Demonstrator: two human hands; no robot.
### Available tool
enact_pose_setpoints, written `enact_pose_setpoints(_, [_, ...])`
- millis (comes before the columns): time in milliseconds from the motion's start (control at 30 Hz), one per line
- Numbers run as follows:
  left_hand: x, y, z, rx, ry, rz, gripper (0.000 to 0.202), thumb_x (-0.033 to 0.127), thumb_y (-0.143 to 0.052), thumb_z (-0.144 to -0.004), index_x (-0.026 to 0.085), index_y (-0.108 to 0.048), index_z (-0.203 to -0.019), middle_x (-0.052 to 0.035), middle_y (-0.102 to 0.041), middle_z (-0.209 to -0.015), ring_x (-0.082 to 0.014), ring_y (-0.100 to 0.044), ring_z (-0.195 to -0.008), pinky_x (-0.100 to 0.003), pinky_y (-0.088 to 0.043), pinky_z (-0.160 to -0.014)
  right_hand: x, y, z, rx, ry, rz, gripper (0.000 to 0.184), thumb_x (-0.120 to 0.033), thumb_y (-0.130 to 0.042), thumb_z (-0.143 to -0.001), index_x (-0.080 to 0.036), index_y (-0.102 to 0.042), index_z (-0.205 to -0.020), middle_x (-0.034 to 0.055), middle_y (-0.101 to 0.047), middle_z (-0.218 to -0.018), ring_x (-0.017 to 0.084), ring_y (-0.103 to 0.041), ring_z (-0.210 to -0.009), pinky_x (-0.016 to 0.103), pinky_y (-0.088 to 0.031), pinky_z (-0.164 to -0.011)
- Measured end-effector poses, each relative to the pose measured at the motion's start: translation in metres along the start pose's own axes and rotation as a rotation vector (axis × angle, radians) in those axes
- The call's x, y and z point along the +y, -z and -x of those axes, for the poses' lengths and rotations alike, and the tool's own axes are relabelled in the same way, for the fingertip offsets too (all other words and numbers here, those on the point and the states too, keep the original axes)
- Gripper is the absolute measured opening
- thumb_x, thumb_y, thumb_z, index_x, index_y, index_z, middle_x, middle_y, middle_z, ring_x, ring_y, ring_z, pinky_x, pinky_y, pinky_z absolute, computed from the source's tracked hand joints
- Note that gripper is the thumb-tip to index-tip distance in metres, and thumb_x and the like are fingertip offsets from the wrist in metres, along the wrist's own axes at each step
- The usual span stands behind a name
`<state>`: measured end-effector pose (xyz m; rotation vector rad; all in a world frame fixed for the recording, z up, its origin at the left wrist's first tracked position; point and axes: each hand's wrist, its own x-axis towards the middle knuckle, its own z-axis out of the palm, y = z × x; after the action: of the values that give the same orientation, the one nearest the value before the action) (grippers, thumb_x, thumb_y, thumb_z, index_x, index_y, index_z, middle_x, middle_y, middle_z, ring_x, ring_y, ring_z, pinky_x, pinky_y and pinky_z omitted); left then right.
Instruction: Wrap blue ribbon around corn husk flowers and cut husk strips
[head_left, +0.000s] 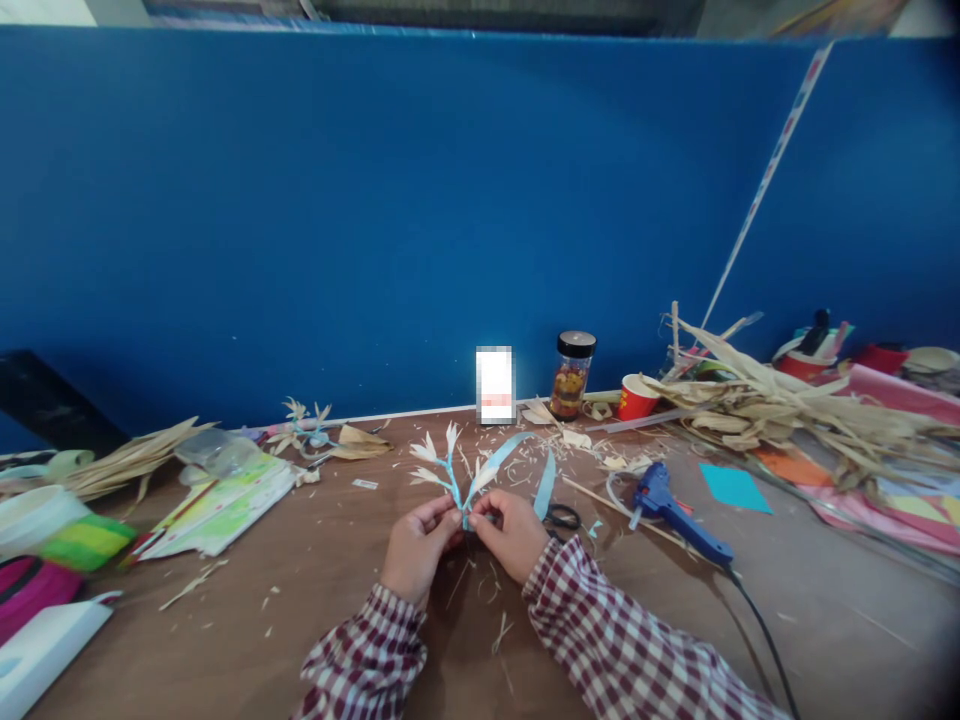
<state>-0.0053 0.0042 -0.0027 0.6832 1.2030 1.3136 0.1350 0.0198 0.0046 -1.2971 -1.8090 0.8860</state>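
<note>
Both hands meet over the brown table, pinching the base of a small husk flower sprig — the left hand and the right hand each closed on its stem, fingertips nearly touching. The sprig stands up from the fingers in a forked shape: pale, pointed straw-coloured petals at the tips, stems wrapped in light blue ribbon, whose loose end curls off to the right beside black scissors. A blue glue gun lies near — further right.

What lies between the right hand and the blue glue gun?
In the head view, black-handled scissors lie between the right hand and the blue plastic glue gun, beside a pale blue ribbon strip.
</note>
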Motion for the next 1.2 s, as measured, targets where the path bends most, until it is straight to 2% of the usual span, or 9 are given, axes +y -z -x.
enact_pose_setpoints(167, [-0.0003,-0.0014,0.0020,-0.028,-0.042,-0.057,0.039,0.026,-0.078,-0.050,0.012,-0.068,-0.085,-0.0050,-0.071,-0.070,-0.0145,-0.063,-0.063,-0.024,-0.050,-0.063,0.0013,-0.0022,-0.0005,-0.052,-0.046,-0.131,0.015,-0.025,-0.051,-0.077,-0.014,-0.060,-0.072,-0.0007,-0.056,-0.060,0.010,-0.047,-0.054,0.021,-0.036,-0.053])
enact_pose_setpoints(467, [0.0000,-0.0027,0.0025,-0.050,-0.078,-0.081,0.042,0.031,-0.078,-0.049,0.012,-0.067,-0.085,-0.0053,-0.070,-0.071,-0.0150,-0.062,-0.064,-0.025,-0.049,-0.063,0.0027,-0.0063,-0.0018,-0.127,-0.171,-0.397,0.020,-0.031,-0.050,-0.078,-0.015,-0.056,-0.068,-0.0083,-0.038,-0.041,0.006,-0.033,-0.037,0.019,-0.027,-0.041])
enact_pose_setpoints(633, [-0.0017,-0.0013,0.0011,-0.057,-0.086,-0.055,0.042,0.031,-0.077,-0.051,0.012,-0.067,-0.087,-0.0060,-0.071,-0.074,-0.0146,-0.063,-0.065,-0.024,-0.049,-0.063,0.0023,-0.0058,-0.0018,-0.138,-0.165,-0.401,0.020,-0.032,-0.050,-0.078,-0.015,-0.056,-0.069,-0.0079,-0.040,-0.041,0.006,-0.033,-0.038,0.019,-0.027,-0.041])
enact_pose_setpoints(900, [0.0005,-0.0036,0.0040,-0.028,-0.015,0.043,0.039,0.025,-0.077,-0.054,0.012,-0.066,-0.088,-0.0068,-0.071,-0.079,-0.0135,-0.063,-0.068,-0.022,-0.049,-0.062,0.0039,-0.0020,-0.0020,-0.064,-0.065,-0.274,0.016,-0.029,-0.052,-0.077,-0.016,-0.056,-0.070,-0.0047,-0.046,-0.052,0.008,-0.039,-0.047,0.020,-0.032,-0.047])
enact_pose_setpoints(1033, [0.0018,-0.0054,0.0040,-0.012,0.003,0.091,0.039,0.022,-0.078,-0.053,0.013,-0.066,-0.088,-0.0062,-0.071,-0.079,-0.0127,-0.063,-0.067,-0.021,-0.050,-0.062,0.0039,-0.0025,-0.0022,-0.062,-0.047,-0.267,0.020,-0.031,-0.050,-0.079,-0.015,-0.056,-0.068,-0.0042,-0.046,-0.052,0.008,-0.039,-0.048,0.020,-0.032,-0.048])
enact_pose_setpoints(1200, [0.0003,-0.0047,0.0028,-0.014,0.004,0.116,0.041,0.022,-0.079,-0.051,0.012,-0.065,-0.088,-0.0054,-0.070,-0.077,-0.0115,-0.062,-0.065,-0.021,-0.050,-0.062,0.0029,-0.0017,-0.0030,-0.092,-0.057,-0.247,0.020,-0.031,-0.054,-0.076,-0.013,-0.060,-0.070,0.0000,-0.056,-0.061,0.010,-0.045,-0.054,0.021,-0.037,-0.054])
